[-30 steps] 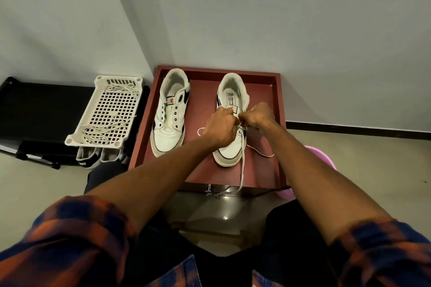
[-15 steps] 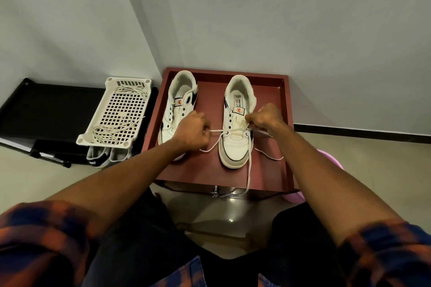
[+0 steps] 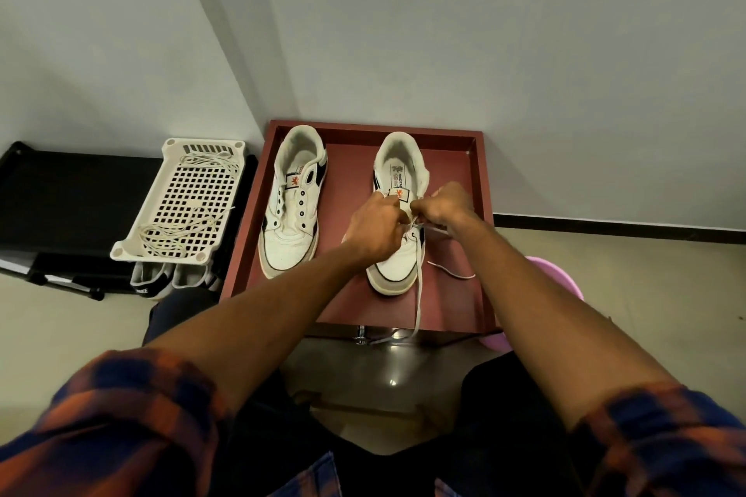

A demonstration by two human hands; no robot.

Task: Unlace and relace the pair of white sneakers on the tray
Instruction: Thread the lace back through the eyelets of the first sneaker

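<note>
Far left, on the floor: a low black shelf rack. Propped on its right end is a white perforated plastic basket w/ a loose off-white shoelace lying in it. A pair of dark trainers sits under it, toes toward me.

Next is the dark red rectangular tray, its far edge against the grey wall. Left white sneaker lies along the tray's left edge, heel by the far left corner, toe toward the near edge, eyelet holes showing dark.

My left hand is over the right white sneaker, which stands in the tray's right half. Fingers are curled, pinching the white lace at the upper eyelets. Right hand is just beside it, also clamped on the lace. Fingertips are v. close, can't tell if they touch. One lace end runs down past the toe & hangs over the tray's near edge. Another end lies on the tray floor toward the right edge.

Past the tray's right edge is a pink round plastic basin, partly hidden by my right forearm. Blue-orange plaid sleeves are pushed up both arms
</note>
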